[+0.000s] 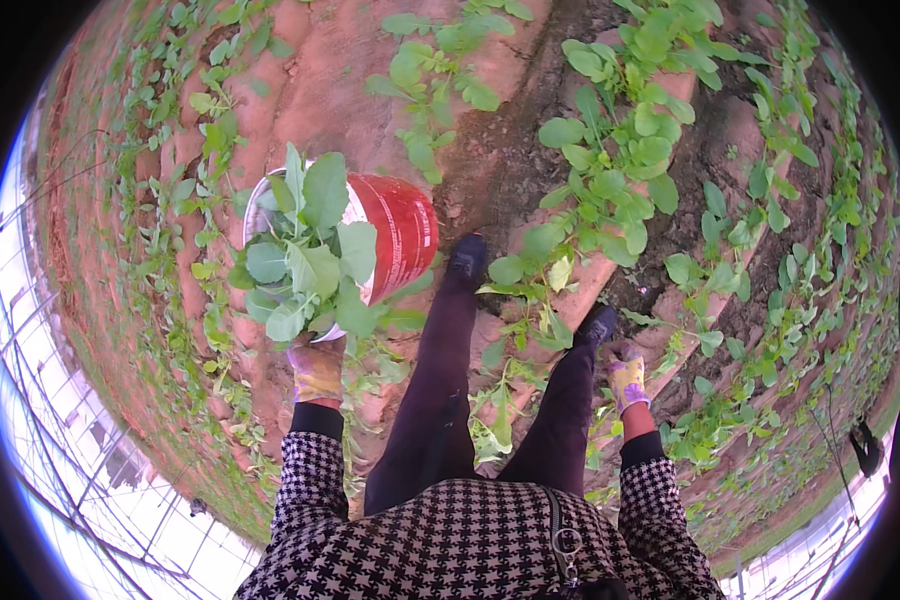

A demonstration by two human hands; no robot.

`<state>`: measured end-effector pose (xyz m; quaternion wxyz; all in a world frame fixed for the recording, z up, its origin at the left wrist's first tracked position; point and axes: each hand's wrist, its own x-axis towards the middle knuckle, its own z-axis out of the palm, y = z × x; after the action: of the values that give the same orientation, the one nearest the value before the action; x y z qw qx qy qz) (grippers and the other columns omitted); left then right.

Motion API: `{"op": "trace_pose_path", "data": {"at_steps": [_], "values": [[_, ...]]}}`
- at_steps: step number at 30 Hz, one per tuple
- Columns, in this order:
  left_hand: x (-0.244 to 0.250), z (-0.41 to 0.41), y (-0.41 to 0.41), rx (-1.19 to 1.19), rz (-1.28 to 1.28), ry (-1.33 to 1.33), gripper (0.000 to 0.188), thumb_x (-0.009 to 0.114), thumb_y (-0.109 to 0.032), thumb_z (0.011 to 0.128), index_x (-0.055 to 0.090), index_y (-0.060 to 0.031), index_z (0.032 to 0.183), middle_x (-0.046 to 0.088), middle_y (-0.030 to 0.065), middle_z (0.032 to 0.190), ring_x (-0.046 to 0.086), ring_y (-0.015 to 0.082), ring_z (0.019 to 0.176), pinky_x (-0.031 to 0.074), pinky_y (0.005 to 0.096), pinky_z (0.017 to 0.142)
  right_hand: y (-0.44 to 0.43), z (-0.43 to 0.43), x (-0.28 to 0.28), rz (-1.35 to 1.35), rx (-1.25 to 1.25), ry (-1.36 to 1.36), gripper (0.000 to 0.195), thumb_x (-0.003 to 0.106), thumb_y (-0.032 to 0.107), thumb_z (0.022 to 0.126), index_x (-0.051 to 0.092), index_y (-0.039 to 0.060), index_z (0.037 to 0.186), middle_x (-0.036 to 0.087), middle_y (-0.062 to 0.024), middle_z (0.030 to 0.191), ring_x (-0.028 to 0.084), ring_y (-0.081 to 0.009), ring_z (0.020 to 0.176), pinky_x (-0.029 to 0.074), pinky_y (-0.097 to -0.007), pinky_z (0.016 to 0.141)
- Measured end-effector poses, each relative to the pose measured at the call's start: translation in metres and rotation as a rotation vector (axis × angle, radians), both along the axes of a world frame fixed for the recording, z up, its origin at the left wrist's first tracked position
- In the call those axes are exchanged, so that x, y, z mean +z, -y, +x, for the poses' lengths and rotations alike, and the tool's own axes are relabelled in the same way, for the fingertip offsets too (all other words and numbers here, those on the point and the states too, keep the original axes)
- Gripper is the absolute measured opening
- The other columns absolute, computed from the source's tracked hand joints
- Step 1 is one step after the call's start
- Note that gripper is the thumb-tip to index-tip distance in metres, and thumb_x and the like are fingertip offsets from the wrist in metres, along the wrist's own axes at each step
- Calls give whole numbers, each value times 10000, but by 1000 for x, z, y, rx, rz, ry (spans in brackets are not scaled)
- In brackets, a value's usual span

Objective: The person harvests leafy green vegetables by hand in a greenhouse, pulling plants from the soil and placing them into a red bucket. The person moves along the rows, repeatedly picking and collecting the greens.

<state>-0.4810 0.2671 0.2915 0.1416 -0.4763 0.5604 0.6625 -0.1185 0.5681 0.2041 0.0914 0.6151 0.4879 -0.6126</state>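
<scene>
My left hand point(318, 369), in a yellow patterned glove, is at the near rim of a red and white plastic bucket point(394, 229) and grips it there. The bucket is tilted, its mouth towards the left, and leafy green seedlings point(311, 255) fill the opening and hang over the rim. My right hand point(626, 375), in a matching glove, hangs beside my right knee with its fingers curled; whether anything is in it cannot be made out. Leafy plants point(615, 187) grow in a row in front of my right foot.
More plant rows point(214, 142) run along both sides over reddish, uneven soil point(330, 67). A dark furrow point(682, 217) lies between ridges at the right. My dark shoes point(467, 256) stand among low plants. A greenhouse frame point(82, 480) shows at the lower left edge.
</scene>
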Motion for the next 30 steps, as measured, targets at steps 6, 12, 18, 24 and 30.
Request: {"op": "trace_pose_path", "data": {"at_steps": [6,12,18,24,30], "values": [[-15,-15,14,-67,27,-11,326,363,-163,891,495,-12,1149,545,147,1177,544,291,1068,458,466,916,7,-23,-2,-27,30,80,107,516,55,832,571,-10,896,571,-31,714,534,-101,609,427,-234,528],[-86,-83,47,-1048,-607,-395,321,368,-201,920,522,29,1081,571,153,1119,568,262,1002,490,390,873,11,-23,-29,-43,63,83,124,536,58,821,583,3,922,597,-51,751,557,-110,640,447,-246,541],[-187,-193,3,-151,94,-244,315,353,-216,910,514,5,1066,556,137,1101,536,231,960,436,377,898,16,-12,-46,16,159,174,148,507,20,807,588,27,930,603,-49,767,557,-110,627,446,-237,525],[-307,-261,55,-745,-610,-311,351,367,-245,891,525,-44,1132,567,110,1101,544,262,981,446,370,860,44,-22,-74,-96,56,127,94,521,28,803,583,36,873,574,-33,739,547,-94,607,426,-241,502],[-343,-254,60,-395,-328,-206,365,378,-221,885,513,-42,1173,550,137,1153,544,312,1016,468,435,858,40,-53,-67,-81,77,121,54,520,29,800,562,44,830,531,3,694,481,-86,575,410,-245,506]]}}
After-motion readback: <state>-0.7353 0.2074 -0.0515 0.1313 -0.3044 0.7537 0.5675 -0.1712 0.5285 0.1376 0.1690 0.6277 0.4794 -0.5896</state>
